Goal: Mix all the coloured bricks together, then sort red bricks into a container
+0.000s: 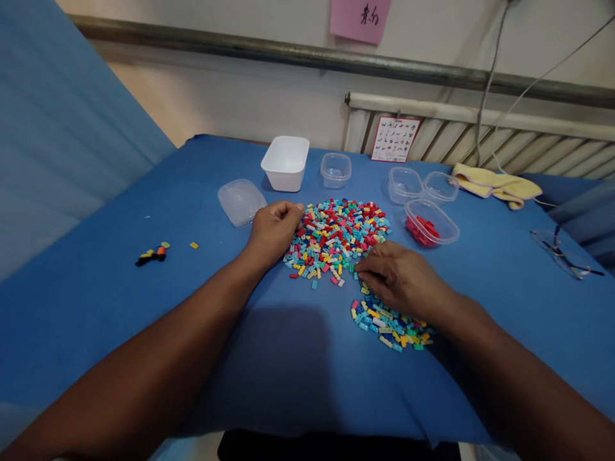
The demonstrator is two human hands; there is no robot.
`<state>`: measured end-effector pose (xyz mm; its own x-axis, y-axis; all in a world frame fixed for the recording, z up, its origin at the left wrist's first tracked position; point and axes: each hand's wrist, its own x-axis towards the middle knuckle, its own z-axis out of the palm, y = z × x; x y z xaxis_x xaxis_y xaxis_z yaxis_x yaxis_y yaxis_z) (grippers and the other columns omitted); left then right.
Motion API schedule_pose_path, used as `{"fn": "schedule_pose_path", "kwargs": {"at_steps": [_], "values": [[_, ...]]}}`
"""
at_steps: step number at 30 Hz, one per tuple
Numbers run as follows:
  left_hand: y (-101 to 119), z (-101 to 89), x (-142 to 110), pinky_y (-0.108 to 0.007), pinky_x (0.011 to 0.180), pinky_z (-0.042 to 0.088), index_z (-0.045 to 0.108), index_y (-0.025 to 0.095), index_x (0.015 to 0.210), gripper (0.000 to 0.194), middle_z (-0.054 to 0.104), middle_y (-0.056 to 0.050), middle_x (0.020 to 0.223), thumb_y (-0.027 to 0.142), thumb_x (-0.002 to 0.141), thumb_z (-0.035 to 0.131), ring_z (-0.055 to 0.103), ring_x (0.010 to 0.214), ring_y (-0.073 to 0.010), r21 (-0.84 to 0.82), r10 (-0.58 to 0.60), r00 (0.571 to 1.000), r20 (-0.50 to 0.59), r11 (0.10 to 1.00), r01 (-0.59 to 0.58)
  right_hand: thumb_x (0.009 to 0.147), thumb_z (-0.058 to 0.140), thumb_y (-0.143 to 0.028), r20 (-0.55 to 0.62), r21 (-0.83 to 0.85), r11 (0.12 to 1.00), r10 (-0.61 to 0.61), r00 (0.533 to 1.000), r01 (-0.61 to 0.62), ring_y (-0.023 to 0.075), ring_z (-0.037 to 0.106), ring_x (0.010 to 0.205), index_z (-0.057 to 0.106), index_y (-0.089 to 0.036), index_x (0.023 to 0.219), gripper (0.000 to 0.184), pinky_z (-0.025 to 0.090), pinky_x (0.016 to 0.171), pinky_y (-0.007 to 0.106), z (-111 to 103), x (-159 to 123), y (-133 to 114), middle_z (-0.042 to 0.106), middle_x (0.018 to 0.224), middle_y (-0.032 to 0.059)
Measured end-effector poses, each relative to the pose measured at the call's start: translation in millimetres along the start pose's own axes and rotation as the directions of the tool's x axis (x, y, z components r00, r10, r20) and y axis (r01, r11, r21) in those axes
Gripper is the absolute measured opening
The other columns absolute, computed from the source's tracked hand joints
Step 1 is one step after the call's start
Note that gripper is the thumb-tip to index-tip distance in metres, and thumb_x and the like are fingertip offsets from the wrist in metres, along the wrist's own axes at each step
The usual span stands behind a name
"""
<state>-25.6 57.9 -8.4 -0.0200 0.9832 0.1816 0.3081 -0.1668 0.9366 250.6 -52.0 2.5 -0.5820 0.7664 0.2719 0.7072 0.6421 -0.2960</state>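
Note:
A big pile of small mixed-colour toy bricks (336, 230) lies on the blue-covered table. My left hand (273, 232) rests at its left edge, fingers curled and thumb against the index finger; whatever is inside is hidden. At the pile's lower right, my right hand (401, 276) is closed in a pinch, with a small green toy brick (356, 275) at its fingertips. Below that hand spreads a smaller heap of toy bricks (384, 323), mostly blue, yellow and green, partly covered by the hand and wrist.
Behind the pile stand a white tub (286, 163) and a clear container (336, 171). A clear container (444, 225) with red bricks sits right, near two others. A lid (241, 202), dark and coloured pieces (156, 254), a yellow cloth (497, 184) and glasses (560, 253) lie around.

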Motion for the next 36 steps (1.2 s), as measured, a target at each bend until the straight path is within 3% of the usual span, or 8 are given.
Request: {"fn": "schedule_pose_path", "kwargs": {"at_steps": [7, 19, 21, 23, 25, 27, 31, 36], "values": [[0, 0.6, -1, -0.027, 0.051, 0.033, 0.066, 0.020, 0.072, 0.036, 0.062, 0.000, 0.063, 0.048, 0.094, 0.069, 0.044, 0.053, -0.0110, -0.012, -0.002, 1.000, 0.001, 1.000, 0.002, 0.105, 0.065, -0.019, 0.059, 0.048, 0.998, 0.027, 0.998, -0.030, 0.0252, 0.069, 0.093, 0.072, -0.022, 0.104, 0.008, 0.053, 0.084, 0.039, -4, 2, -9, 0.075, 0.096, 0.0073], [-3, -0.2, 1, -0.026, 0.051, 0.033, 0.067, 0.019, 0.074, 0.038, 0.061, 0.001, 0.062, 0.051, 0.095, 0.069, 0.043, 0.051, -0.0107, 0.002, 0.003, 1.000, 0.002, 1.000, -0.003, 0.109, 0.064, -0.026, -0.147, 0.171, 0.985, 0.056, 0.988, -0.030, 0.0238, 0.076, 0.094, 0.072, -0.024, 0.111, 0.009, 0.058, 0.085, 0.038, -20, -9, 7, 0.080, 0.103, 0.0058], [-1, 0.3, 0, -0.026, 0.052, 0.032, 0.066, 0.019, 0.073, 0.038, 0.061, 0.001, 0.062, 0.050, 0.095, 0.068, 0.043, 0.052, -0.0106, 0.000, -0.004, 1.000, 0.005, 1.000, 0.004, 0.107, 0.066, -0.028, -0.303, 0.108, 0.987, 0.146, 0.942, -0.118, 0.0249, 0.077, 0.095, 0.075, -0.024, 0.113, 0.012, 0.060, 0.086, 0.039, -29, -15, 19, 0.082, 0.108, 0.0069], [0, 0.4, -1, -0.026, 0.052, 0.032, 0.066, 0.019, 0.072, 0.038, 0.060, 0.001, 0.062, 0.049, 0.095, 0.068, 0.043, 0.052, -0.0105, 0.001, -0.010, 1.000, 0.009, 1.000, 0.010, 0.104, 0.068, -0.030, -0.461, 0.034, 0.962, 0.256, 0.849, -0.272, 0.0256, 0.077, 0.092, 0.078, -0.025, 0.115, 0.015, 0.061, 0.083, 0.040, -36, -24, 39, 0.083, 0.111, 0.0076], [1, 0.1, -1, -0.026, 0.051, 0.031, 0.066, 0.019, 0.072, 0.038, 0.060, 0.001, 0.061, 0.049, 0.095, 0.069, 0.042, 0.051, -0.0104, 0.003, -0.012, 1.000, 0.007, 1.000, 0.012, 0.102, 0.069, -0.034, -0.539, -0.006, 0.911, 0.344, 0.769, -0.412, 0.0262, 0.076, 0.086, 0.079, -0.026, 0.114, 0.017, 0.060, 0.078, 0.041, -40, -32, 59, 0.083, 0.107, 0.0074], [1, -0.5, -1, -0.026, 0.051, 0.032, 0.067, 0.019, 0.073, 0.037, 0.061, 0.001, 0.062, 0.049, 0.095, 0.069, 0.042, 0.051, -0.0103, 0.006, -0.010, 1.000, 0.004, 1.000, 0.010, 0.101, 0.069, -0.036, -0.556, -0.030, 0.877, 0.385, 0.737, -0.480, 0.0272, 0.074, 0.085, 0.079, -0.026, 0.115, 0.020, 0.059, 0.075, 0.041, -41, -38, 75, 0.083, 0.106, 0.0087], [0, -1.6, 0, -0.026, 0.051, 0.033, 0.067, 0.019, 0.073, 0.036, 0.061, 0.001, 0.062, 0.048, 0.094, 0.069, 0.043, 0.051, -0.0104, 0.016, 0.003, 1.000, 0.009, 1.000, -0.003, 0.103, 0.067, -0.033, -0.561, -0.081, 0.909, 0.296, 0.773, -0.408, 0.0300, 0.075, 0.093, 0.080, -0.024, 0.112, 0.017, 0.060, 0.082, 0.045, -37, -36, 72, 0.083, 0.109, 0.0111], [1, -1.5, 0, -0.026, 0.051, 0.034, 0.067, 0.019, 0.074, 0.036, 0.062, 0.000, 0.063, 0.049, 0.094, 0.068, 0.045, 0.052, -0.0109, 0.025, -0.005, 1.000, 0.008, 1.000, 0.004, 0.109, 0.063, -0.028, -0.303, -0.049, 0.992, 0.100, 0.948, -0.120, 0.0272, 0.078, 0.094, 0.079, -0.025, 0.114, 0.017, 0.062, 0.086, 0.043, -21, -18, 40, 0.084, 0.105, 0.0075]]}}
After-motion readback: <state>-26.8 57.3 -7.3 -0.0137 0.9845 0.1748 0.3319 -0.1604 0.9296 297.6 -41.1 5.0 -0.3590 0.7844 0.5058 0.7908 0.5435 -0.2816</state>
